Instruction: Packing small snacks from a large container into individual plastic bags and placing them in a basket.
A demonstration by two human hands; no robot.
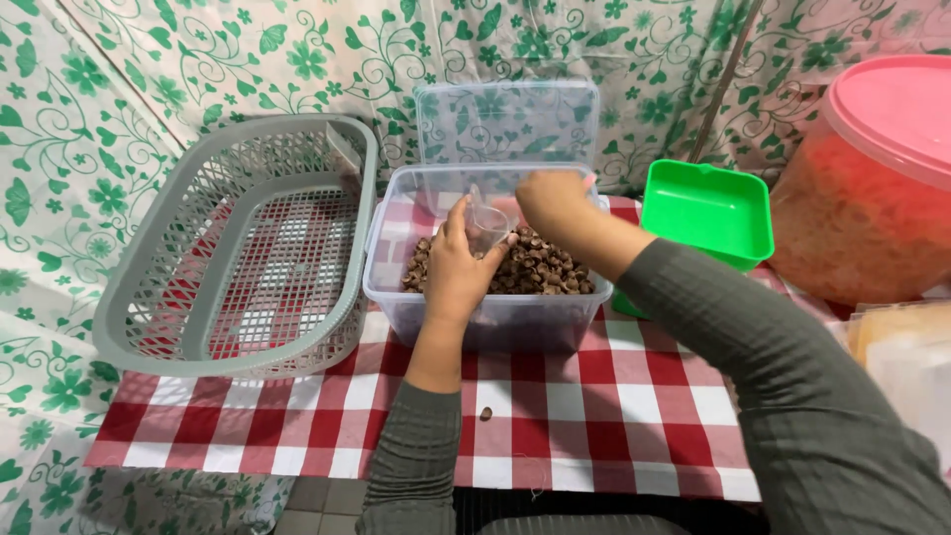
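Note:
A clear plastic box (396, 302) with its lid (507, 121) tipped up behind it stands on the red and white checked cloth. A heap of small brown round pieces (543, 272) fills its bottom. My left hand (454, 269) is inside the box and grips a small clear plastic cup (486, 223) over the heap. My right hand (551, 201) reaches in from the right, fingers curled together just beside the cup's rim; whether it holds any pieces is hidden.
An empty grey mesh basket (149, 258) lies left of the box. A green tub (707, 210) sits to the right, and a large pink-lidded container (872, 178) beyond it. One brown piece (486, 413) lies on the cloth in front.

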